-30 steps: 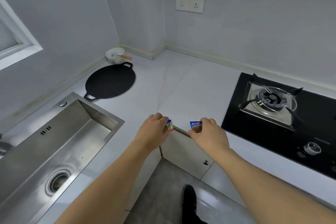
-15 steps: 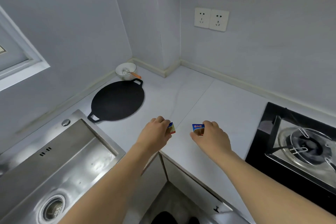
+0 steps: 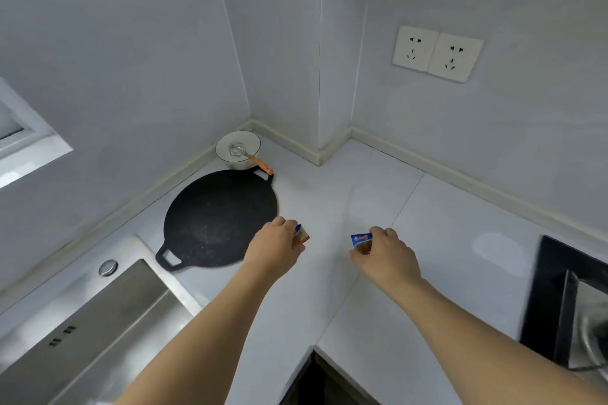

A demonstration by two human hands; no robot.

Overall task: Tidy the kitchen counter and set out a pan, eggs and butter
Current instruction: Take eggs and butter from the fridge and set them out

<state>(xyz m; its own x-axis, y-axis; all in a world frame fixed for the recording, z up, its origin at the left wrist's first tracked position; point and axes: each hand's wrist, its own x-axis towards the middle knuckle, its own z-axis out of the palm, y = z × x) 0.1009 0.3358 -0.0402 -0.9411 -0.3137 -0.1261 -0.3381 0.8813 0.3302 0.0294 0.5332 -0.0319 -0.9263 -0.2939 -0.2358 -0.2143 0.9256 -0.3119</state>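
white corner counter [image 3: 362,200] beside a black pan [image 3: 220,217]; left hand [image 3: 274,251] and right hand [image 3: 386,256] each pinch a small butter packet [image 3: 361,238], which could slip from so light a grip

A home kitchen: a white L-shaped tabletop [image 3: 362,200] in a tiled corner carries a steel sink [image 3: 98,322], a black gas hob [image 3: 556,299], a flat black pan [image 3: 220,217] and 2 wall sockets [image 3: 437,52].
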